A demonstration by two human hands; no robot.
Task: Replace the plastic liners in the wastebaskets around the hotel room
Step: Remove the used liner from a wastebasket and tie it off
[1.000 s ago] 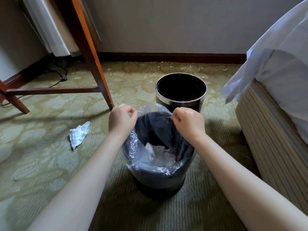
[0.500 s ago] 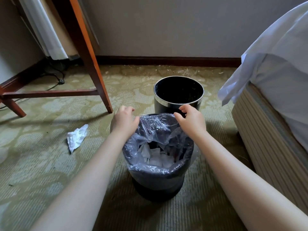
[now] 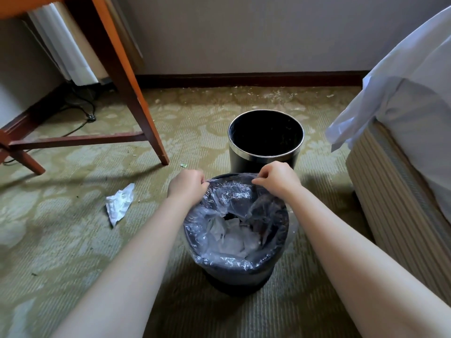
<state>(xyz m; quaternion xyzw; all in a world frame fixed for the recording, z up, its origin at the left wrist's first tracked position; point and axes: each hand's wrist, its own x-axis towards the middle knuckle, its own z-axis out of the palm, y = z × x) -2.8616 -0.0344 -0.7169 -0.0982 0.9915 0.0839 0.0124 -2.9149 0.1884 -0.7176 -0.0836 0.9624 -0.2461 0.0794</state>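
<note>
At the wastebasket (image 3: 240, 276) rim, your left hand (image 3: 186, 185) and right hand (image 3: 278, 178) pinch the liner (image 3: 234, 198) in curled fingers (image 3: 264, 175) — likely gathering it so the tissues (image 3: 231, 240) stay in.

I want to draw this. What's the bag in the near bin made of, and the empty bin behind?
The bag looks like thin clear plastic: crinkly, shiny, see-through. The empty bin is probably metal: shiny silver rim, smooth dark body.

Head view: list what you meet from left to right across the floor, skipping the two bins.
Tissue → left hand → right hand, both pinching the liner → bed.
</note>
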